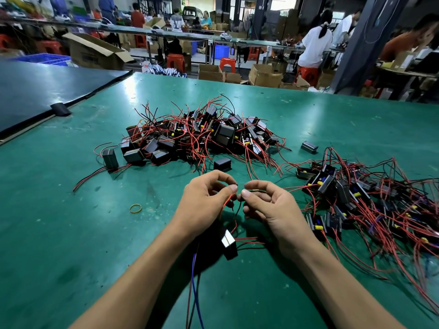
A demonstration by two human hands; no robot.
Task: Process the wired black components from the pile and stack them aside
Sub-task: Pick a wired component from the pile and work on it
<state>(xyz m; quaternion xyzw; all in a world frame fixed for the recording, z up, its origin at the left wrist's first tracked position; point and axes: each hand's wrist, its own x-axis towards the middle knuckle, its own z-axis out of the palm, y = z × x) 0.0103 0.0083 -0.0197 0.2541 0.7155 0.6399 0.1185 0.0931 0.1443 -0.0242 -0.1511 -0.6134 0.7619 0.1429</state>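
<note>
A pile of black box components [197, 136] with red and black wires lies at the table's middle. A second heap of wired components [370, 203] spreads along the right side. One black component [229, 243] lies on the green table [71, 233] between my wrists, its red and black wires running up to my fingers. My left hand [204, 203] pinches the red wire between thumb and forefinger. My right hand [268, 205] pinches a wire end right beside it, fingertips almost touching. Red and blue wires trail from under my left wrist toward me.
A yellow rubber band [135, 208] lies left of my left hand. Loose black boxes [222, 163] [309, 146] sit near the pile. A dark mat [42, 89] covers the table's far left. Cardboard boxes, red stools and people at benches fill the background.
</note>
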